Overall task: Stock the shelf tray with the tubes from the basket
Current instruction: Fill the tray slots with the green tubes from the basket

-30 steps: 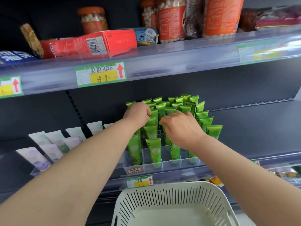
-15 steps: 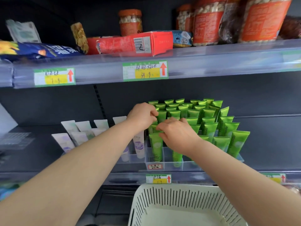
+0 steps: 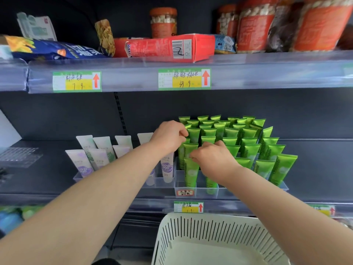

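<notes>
Several green tubes (image 3: pixel 248 138) stand upright in rows in a clear divided shelf tray (image 3: pixel 225 191) on the middle shelf. My left hand (image 3: pixel 169 135) has its fingers curled at the top of a green tube (image 3: pixel 193 133) in the left column. My right hand (image 3: pixel 214 159) pinches the top of a front green tube (image 3: pixel 191 173) in the same column. Below, the white slotted basket (image 3: pixel 210 232) shows a bare floor with no tubes visible.
White and purple tubes (image 3: pixel 99 155) stand in a clear tray to the left. The upper shelf carries a red box (image 3: pixel 172 47), jars and snack bags, with price tags (image 3: pixel 184 79) on its rail. A price tag (image 3: pixel 188 206) sits on the lower rail.
The view has swung left and slightly down. Both hands stay at the left column of green tubes; my right hand has moved a little lower towards the front tube.
</notes>
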The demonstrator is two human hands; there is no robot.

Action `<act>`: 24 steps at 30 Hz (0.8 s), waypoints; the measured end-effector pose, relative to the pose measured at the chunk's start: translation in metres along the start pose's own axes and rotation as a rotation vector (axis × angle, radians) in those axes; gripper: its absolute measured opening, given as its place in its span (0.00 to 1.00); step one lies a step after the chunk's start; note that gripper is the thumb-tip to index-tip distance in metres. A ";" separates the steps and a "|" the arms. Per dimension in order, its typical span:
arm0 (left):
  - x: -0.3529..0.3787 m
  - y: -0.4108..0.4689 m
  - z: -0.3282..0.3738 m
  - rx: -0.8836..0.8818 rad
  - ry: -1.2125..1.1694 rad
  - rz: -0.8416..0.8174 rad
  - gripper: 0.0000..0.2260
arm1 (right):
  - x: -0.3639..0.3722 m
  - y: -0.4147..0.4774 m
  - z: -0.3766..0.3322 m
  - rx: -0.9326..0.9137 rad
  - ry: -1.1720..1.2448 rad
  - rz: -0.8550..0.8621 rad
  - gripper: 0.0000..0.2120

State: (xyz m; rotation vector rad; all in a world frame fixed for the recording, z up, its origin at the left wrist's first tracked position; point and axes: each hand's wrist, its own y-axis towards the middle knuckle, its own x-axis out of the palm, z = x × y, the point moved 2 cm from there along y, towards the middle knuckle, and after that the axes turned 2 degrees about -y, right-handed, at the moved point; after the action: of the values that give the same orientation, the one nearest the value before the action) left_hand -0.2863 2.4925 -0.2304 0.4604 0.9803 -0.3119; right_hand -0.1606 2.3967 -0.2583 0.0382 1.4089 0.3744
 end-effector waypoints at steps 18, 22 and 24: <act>0.016 0.004 0.018 0.025 0.223 -0.143 0.09 | -0.008 -0.008 0.025 0.131 0.098 0.074 0.16; 0.017 0.005 0.017 0.038 0.235 -0.131 0.09 | -0.006 -0.006 0.025 0.137 0.107 0.068 0.16; 0.018 0.004 0.016 0.046 0.237 -0.126 0.09 | -0.006 -0.006 0.024 0.137 0.113 0.063 0.17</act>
State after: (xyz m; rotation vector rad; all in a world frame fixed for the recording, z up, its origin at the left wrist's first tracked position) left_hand -0.2634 2.4872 -0.2370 0.4863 1.2384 -0.4000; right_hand -0.1368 2.3940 -0.2499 0.1755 1.5466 0.3356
